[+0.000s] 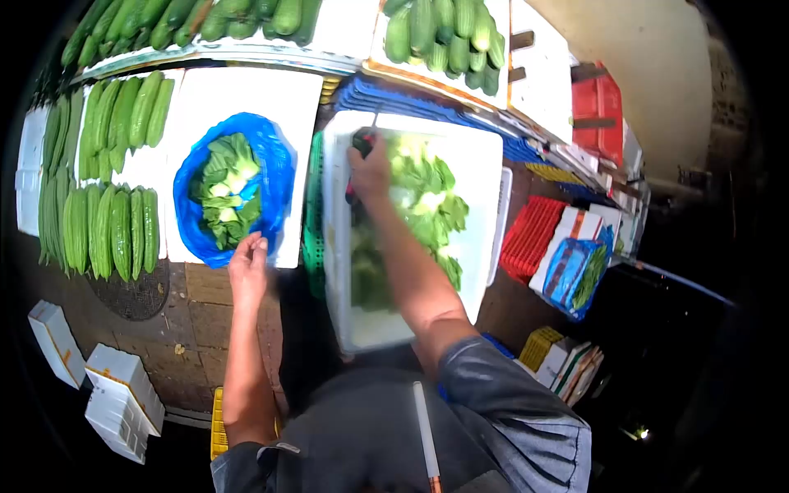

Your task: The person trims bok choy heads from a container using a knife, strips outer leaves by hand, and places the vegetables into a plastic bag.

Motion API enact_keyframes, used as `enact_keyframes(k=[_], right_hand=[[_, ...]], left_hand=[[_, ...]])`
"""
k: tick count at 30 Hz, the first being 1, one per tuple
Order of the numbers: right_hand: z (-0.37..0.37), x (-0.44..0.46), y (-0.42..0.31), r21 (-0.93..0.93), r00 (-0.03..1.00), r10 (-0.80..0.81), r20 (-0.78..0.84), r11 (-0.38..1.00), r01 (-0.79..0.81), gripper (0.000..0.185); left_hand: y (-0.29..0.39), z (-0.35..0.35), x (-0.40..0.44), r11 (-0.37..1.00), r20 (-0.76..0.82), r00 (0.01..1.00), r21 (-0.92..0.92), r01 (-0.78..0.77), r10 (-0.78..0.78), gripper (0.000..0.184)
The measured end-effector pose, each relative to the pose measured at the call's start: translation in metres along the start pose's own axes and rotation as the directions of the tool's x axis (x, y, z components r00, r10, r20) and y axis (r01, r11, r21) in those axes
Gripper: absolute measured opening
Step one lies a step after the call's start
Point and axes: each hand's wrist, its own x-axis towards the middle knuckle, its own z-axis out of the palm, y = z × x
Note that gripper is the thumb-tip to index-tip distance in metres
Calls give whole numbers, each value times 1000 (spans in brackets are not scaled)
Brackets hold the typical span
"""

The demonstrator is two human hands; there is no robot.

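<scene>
My left hand (249,261) pinches the lower edge of a blue plastic bag (279,177), which lies spread on a white board. Leafy green vegetables (226,168), like bok choy, sit inside the bag. My right hand (371,168) is closed around a tool with a red and black handle (362,141); a thin, blade-like tip seems to point away from me, but its kind is unclear. Beneath that hand is a white foam box (485,164) with more leafy greens (436,197) in it, somewhat blurred.
Ridged gourds (123,222) lie in rows at the left. Cucumbers (444,33) fill a white box at the back. Red crates (534,238) and another blue bag of greens (575,275) stand at the right. White foam boxes (123,394) are on the floor, lower left.
</scene>
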Motion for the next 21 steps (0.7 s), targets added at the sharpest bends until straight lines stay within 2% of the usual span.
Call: enact_keyframes(k=[1, 2, 5, 6, 7, 8, 9, 10, 11, 13, 15, 16, 19, 21], right_hand=[[-12, -4, 0, 86, 997, 49, 61, 995, -54, 57], [-20, -10, 15, 200, 995, 59, 81, 977, -75, 48], [-88, -48, 41, 331, 956, 205, 211, 905, -267, 39], [-97, -64, 90, 302, 972, 193, 132, 926, -225, 36], [-126, -75, 93, 326, 922, 356, 149, 863, -386, 33], [-162, -88, 95, 344, 843, 511, 170, 771, -536, 30], [-196, -98, 116, 256, 829, 512, 225, 790, -557, 25], [-212, -114, 179, 48, 854, 494, 164, 860, -508, 21], [-239, -125, 180, -106, 859, 489, 153, 872, -478, 21], [-261, -156, 219, -314, 828, 543, 138, 817, -483, 22], [-272, -174, 245, -539, 802, 576, 157, 731, -419, 24], [-270, -184, 254, -600, 776, 597, 204, 702, -383, 26], [-250, -206, 275, -668, 788, 599, 145, 647, -368, 27], [-238, -206, 274, -687, 752, 640, 159, 619, -381, 27]], left_hand=[[0, 7, -11, 1000, 7, 1000, -8, 6, -6, 34], [-2, 13, -24, 1000, 21, 1000, 22, -15, 15, 33], [-6, 34, -62, 1000, 66, 997, 1, 31, -31, 33], [-2, 41, -77, 998, 62, 996, 6, 64, -64, 32], [2, 48, -91, 996, 80, 993, 25, 85, -86, 31], [8, 58, -106, 995, 118, 990, -49, 87, -81, 30], [15, 69, -119, 989, 147, 987, -127, 80, -61, 30], [15, 75, -130, 997, 143, 988, -30, 65, -60, 29], [5, 84, -140, 995, 112, 989, -4, 100, -99, 27], [-11, 99, -158, 990, 145, 979, -2, 143, -141, 26], [-26, 114, -174, 993, 198, 973, 25, 117, -120, 27], [-27, 123, -182, 990, 211, 968, 62, 123, -134, 28], [-34, 146, -201, 980, 262, 948, 130, 148, -178, 29], [-22, 160, -213, 967, 275, 945, 227, 117, -179, 28]])
